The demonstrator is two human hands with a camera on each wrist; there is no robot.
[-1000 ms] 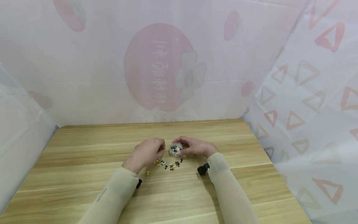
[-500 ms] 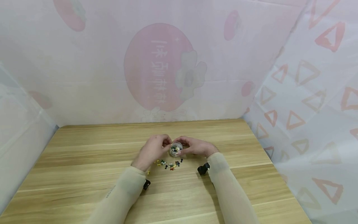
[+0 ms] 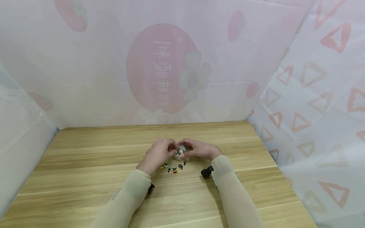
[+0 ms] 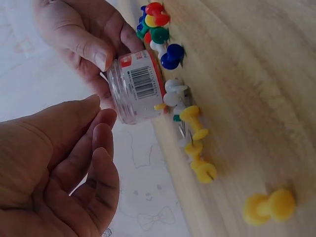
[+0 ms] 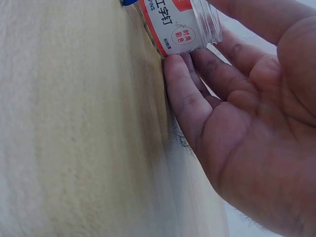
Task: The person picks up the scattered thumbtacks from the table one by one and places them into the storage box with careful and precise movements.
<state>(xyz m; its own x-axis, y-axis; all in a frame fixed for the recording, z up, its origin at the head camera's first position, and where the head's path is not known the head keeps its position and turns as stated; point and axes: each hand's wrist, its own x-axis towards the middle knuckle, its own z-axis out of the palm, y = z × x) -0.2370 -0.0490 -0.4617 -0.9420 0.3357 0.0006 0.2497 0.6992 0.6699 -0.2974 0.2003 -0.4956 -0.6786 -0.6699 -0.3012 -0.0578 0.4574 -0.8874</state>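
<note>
In the head view, a clear jar [image 3: 179, 157] of push pins upright on the wood-grain table [image 3: 182, 202], right hand [image 3: 201, 149] curled round its far side, left hand [image 3: 158, 155] drawn in at its mouth from the opposite side. Nearer the front edge, loose pins [image 3: 175, 172] in mixed colours; behind, a pale backdrop [image 3: 108, 72] with strawberry prints. In the left wrist view, left thumb and forefinger tips together just beside the jar mouth, remaining fingers loosely bent; cannot tell about any pin pinched between. Barcode label [image 4: 143, 83] on the jar wall, a lone yellow pin [image 4: 269, 206] apart from the row near the base. In the right wrist view, right fingertips against the jar, little finger low by its red-edged base, beside the wood.
</note>
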